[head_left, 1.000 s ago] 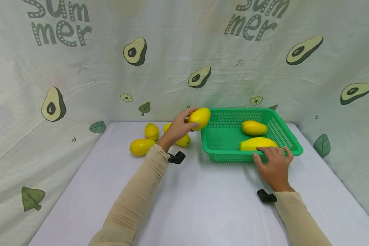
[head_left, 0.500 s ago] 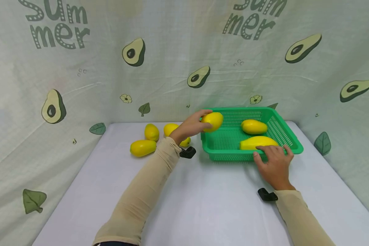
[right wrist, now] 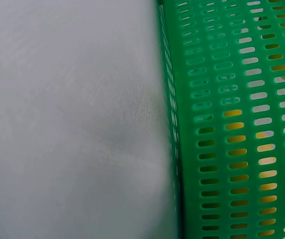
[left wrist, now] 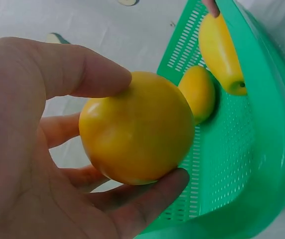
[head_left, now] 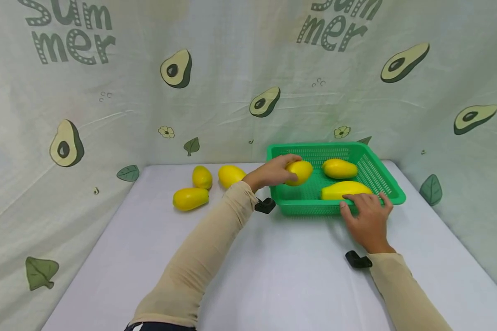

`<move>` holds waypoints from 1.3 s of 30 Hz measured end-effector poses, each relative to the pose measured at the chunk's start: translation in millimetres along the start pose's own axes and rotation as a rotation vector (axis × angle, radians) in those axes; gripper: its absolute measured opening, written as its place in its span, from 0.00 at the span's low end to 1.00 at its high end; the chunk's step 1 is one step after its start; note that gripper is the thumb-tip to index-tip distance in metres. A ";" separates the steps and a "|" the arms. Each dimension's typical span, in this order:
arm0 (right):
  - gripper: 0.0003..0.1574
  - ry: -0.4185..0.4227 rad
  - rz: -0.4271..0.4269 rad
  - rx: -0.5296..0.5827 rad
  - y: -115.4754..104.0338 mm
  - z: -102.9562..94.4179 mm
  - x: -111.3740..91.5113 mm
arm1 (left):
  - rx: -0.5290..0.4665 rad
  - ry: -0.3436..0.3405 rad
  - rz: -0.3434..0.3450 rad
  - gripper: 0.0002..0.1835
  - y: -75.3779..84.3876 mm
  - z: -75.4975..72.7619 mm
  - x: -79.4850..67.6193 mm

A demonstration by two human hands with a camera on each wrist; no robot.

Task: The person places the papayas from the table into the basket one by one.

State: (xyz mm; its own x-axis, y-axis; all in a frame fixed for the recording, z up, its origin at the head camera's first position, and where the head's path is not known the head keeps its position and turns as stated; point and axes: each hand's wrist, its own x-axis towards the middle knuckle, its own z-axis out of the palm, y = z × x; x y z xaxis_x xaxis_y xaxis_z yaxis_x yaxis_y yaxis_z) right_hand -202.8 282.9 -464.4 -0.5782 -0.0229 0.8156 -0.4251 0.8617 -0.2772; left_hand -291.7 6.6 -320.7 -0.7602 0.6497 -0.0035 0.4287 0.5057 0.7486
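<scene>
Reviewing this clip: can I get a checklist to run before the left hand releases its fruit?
1. Left hand grips the held fruit: ok.
2. Held fruit within the green basket's outline, head view: ok.
3. Right hand on the basket's near rim: ok.
4. Held fruit supported by the basket floor: cannot tell.
5. All fruit off the table: not ok, at least three remain.

Before you: one table [head_left: 298,266], white-topped; one pale cloth [head_left: 223,27] behind and at both sides, printed with avocados [head_left: 176,69], leaves [head_left: 41,273], flowers [head_left: 166,132] and grey-green "summer" lettering [head_left: 80,46].
</scene>
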 end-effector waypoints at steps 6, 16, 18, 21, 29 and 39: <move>0.22 0.000 -0.006 0.014 -2.3 4.8 2.5 | 0.036 -0.033 -0.028 0.32 1.9 -1.5 0.5; 0.23 -0.008 -0.007 0.023 -4.9 12.4 5.9 | -0.026 0.014 -0.006 0.24 -2.0 -15.2 -14.1; 0.22 -0.002 -0.008 0.021 -4.9 12.1 7.4 | -0.045 0.052 0.005 0.22 -4.3 -21.1 -19.1; 0.22 0.007 -0.006 0.020 -4.6 10.7 9.2 | -0.040 0.096 0.020 0.21 -8.8 -29.0 -28.5; 0.22 0.028 0.018 0.004 -2.9 4.3 9.9 | -0.061 0.200 0.037 0.20 -28.2 -41.0 -55.5; 0.22 0.029 0.020 0.014 -4.3 2.9 5.0 | -0.033 0.367 -0.012 0.16 -58.4 -43.3 -104.8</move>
State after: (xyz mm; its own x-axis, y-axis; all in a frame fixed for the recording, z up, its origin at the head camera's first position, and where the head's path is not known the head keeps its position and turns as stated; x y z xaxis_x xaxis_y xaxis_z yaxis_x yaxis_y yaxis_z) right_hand -206.0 277.6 -460.6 -0.5663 0.0087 0.8241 -0.4238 0.8546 -0.3002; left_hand -258.3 -115.6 -335.4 -0.8921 0.3940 0.2214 0.4075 0.4896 0.7708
